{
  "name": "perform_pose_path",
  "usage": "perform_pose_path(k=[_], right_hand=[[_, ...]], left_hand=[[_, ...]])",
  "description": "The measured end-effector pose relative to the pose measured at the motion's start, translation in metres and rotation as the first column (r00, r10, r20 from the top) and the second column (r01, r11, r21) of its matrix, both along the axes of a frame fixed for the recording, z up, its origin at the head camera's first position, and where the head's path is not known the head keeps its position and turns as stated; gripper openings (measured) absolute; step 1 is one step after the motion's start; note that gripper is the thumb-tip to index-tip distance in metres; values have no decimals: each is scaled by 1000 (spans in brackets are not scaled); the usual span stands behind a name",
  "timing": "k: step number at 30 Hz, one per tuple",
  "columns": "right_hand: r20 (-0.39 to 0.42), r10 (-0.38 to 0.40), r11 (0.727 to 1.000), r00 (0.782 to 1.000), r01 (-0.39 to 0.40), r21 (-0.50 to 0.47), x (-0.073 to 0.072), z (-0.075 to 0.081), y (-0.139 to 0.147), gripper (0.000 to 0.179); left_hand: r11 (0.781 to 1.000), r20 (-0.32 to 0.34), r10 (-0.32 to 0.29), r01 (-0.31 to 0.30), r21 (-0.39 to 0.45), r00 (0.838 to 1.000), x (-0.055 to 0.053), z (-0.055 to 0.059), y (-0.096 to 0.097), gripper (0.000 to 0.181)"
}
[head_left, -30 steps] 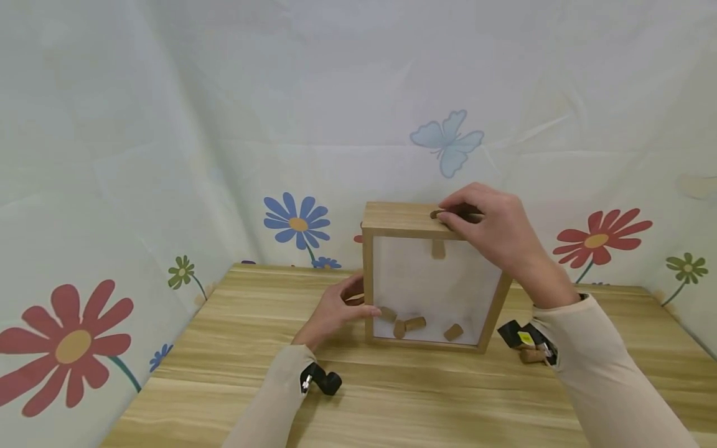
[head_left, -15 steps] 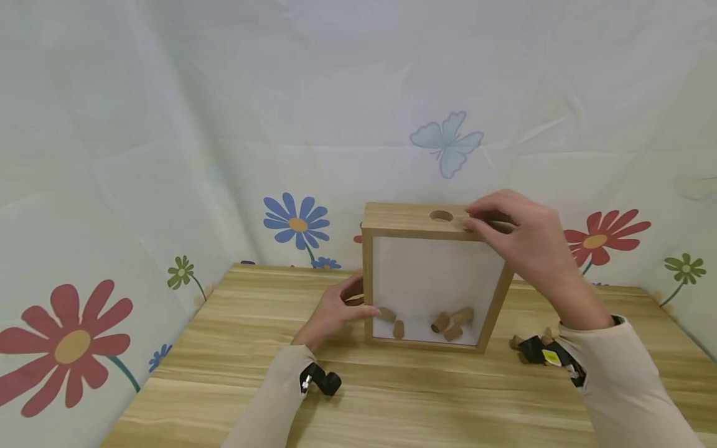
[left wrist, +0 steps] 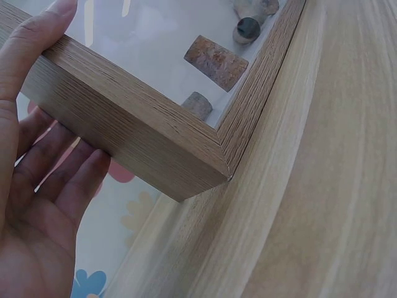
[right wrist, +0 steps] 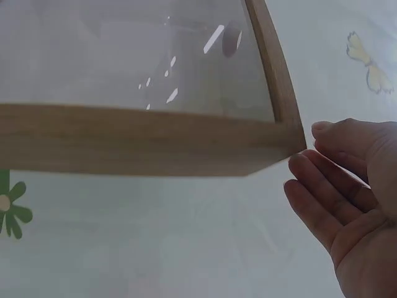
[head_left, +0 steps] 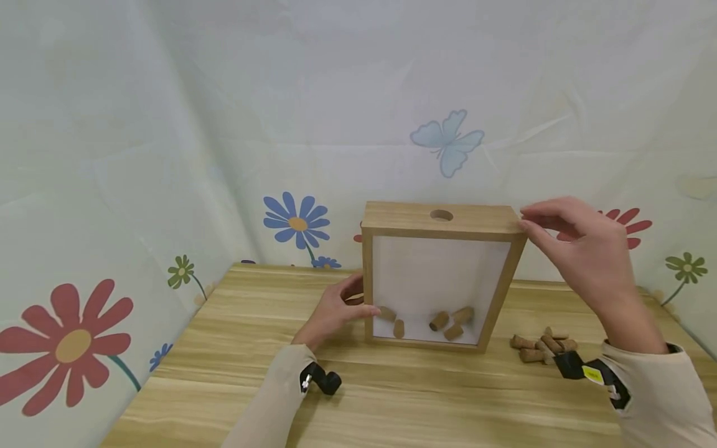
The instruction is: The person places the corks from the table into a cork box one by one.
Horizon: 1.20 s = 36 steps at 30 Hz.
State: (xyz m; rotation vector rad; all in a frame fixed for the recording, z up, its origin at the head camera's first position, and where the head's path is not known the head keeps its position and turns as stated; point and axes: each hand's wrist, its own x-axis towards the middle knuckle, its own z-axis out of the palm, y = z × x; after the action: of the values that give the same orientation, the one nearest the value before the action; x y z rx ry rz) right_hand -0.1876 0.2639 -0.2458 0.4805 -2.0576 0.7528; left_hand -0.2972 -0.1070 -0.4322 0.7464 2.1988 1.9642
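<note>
An upright wooden shadow box (head_left: pixel 437 231) with a clear front and a round hole (head_left: pixel 441 215) in its top stands on the table. Several corks (head_left: pixel 399 328) lie at its bottom behind the pane, some close up in the left wrist view, like this cork (left wrist: pixel 216 63). My left hand (head_left: pixel 336 312) grips the box's left side, thumb on the front edge and fingers round the side. By the top right corner is my right hand (head_left: pixel 585 252), holding nothing, its fingers loosely bent. In the right wrist view those fingertips (right wrist: pixel 300 164) are close to the corner; contact is unclear.
A pile of loose corks (head_left: pixel 540 344) lies on the wooden table (head_left: pixel 426 398) right of the box, partly covered by the right wrist camera (head_left: pixel 571 365). Behind the table hangs a flower-printed cloth (head_left: pixel 347 124).
My right hand released a cork into the hole and moved right along the box top, off past its corner. Corks inside the box shifted. My left hand stayed put.
</note>
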Motion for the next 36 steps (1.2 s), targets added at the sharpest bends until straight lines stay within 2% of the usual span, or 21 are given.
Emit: perform_pose_path(k=[5, 9, 14, 18, 23, 25, 29, 36], right_hand=[[44, 11, 996, 999, -7, -86, 1, -16, 19, 28], [144, -38, 990, 989, 56, -128, -1, -33, 35, 25], [269, -112, 983, 957, 146, -109, -1, -55, 57, 24], [327, -154, 981, 932, 185, -65, -3, -73, 70, 25], [419, -209, 972, 884, 233, -7, -8, -93, 82, 30], [450, -222, 970, 865, 243, 11, -10, -99, 86, 33], [483, -234, 969, 844, 245, 40, -14, -109, 94, 34], [550, -213, 976, 808, 203, 79, -15, -127, 112, 35]], left_hand=[[1000, 4, 2, -2, 9, 1000, 0, 0, 0, 85], [1000, 3, 3, -3, 7, 1000, -1, 0, 1, 84], [1000, 2, 7, -7, 0, 1000, -1, -1, 1, 83], [1000, 3, 5, -5, 2, 1000, -1, -1, 0, 83], [1000, -4, 6, -6, -2, 1000, -1, -2, -1, 84], [1000, -6, 7, -7, -4, 1000, -2, -2, -1, 83], [1000, -6, 7, -7, -4, 1000, -2, -2, 0, 82], [1000, -9, 3, -3, -1, 1000, -2, -2, 0, 81]])
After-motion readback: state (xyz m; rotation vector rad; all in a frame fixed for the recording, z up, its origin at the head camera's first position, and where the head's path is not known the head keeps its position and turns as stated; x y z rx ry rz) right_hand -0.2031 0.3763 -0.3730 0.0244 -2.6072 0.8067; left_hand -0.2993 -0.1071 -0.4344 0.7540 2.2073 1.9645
